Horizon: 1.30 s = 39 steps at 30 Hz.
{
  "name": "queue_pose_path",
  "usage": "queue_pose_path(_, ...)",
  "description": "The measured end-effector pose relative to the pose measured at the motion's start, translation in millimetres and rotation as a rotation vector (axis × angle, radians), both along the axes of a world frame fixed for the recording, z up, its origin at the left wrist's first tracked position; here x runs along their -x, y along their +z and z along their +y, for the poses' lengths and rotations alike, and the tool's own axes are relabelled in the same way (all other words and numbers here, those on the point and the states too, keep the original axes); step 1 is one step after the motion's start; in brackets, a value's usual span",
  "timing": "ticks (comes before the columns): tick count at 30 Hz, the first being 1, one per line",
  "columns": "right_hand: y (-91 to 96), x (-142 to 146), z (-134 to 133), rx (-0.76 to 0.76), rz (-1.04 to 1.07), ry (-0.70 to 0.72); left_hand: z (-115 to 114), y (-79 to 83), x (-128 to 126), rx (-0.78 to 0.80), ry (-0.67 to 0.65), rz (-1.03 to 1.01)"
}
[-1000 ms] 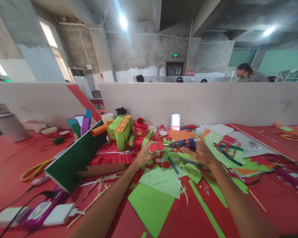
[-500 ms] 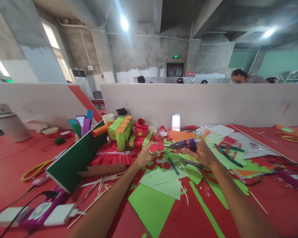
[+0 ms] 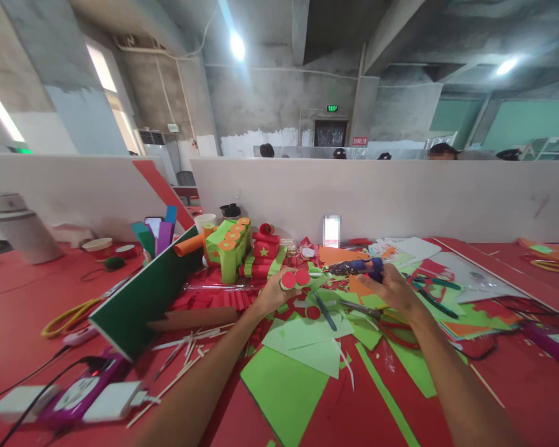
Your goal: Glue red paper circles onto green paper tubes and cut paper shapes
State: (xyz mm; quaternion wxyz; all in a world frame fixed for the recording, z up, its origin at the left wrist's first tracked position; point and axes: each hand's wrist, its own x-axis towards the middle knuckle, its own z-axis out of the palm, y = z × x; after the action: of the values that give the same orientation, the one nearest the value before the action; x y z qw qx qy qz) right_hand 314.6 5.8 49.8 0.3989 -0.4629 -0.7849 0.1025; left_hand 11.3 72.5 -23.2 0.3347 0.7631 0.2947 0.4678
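Observation:
My left hand (image 3: 271, 293) is closed around a small green paper piece with two red round caps (image 3: 294, 278), held up above the red table (image 3: 28, 310). My right hand (image 3: 391, 288) grips a blue glue gun (image 3: 356, 267) lying sideways, its nozzle pointing left toward the red caps and ending just short of them. Beneath both hands lie green paper sheets (image 3: 302, 347), a loose red disc (image 3: 312, 312) and a blue-handled tool (image 3: 325, 310).
A green board (image 3: 144, 298) leans at the left beside a green-and-red paper model (image 3: 242, 248). Green scissors (image 3: 431, 295) and paper scraps lie at the right. A power strip and cables (image 3: 81, 397) sit near left. A white partition (image 3: 400, 192) closes the back; people's heads show beyond it.
My right hand with the glue gun has shifted a little to the right, drawing the nozzle slightly away from the red caps. The left hand has stayed put.

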Motion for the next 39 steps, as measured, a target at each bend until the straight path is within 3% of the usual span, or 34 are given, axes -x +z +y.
queue_pose_path(16,-6.2,25.7,4.3,-0.108,-0.121,-0.051,1.1,-2.7,0.2,0.005,-0.004,-0.008)
queue_pose_path(27,-0.1,13.7,0.6,-0.064,-0.129,-0.077,1.1,-2.0,0.1,-0.002,0.016,0.003)
queue_pose_path(32,-1.2,4.5,2.8,0.003,-0.058,0.021,1.0,-2.1,0.3,0.009,0.024,-0.002)
queue_pose_path(39,-6.0,13.5,3.7,-0.039,-0.046,-0.002,0.4,-1.6,-0.1,0.012,0.014,-0.008)
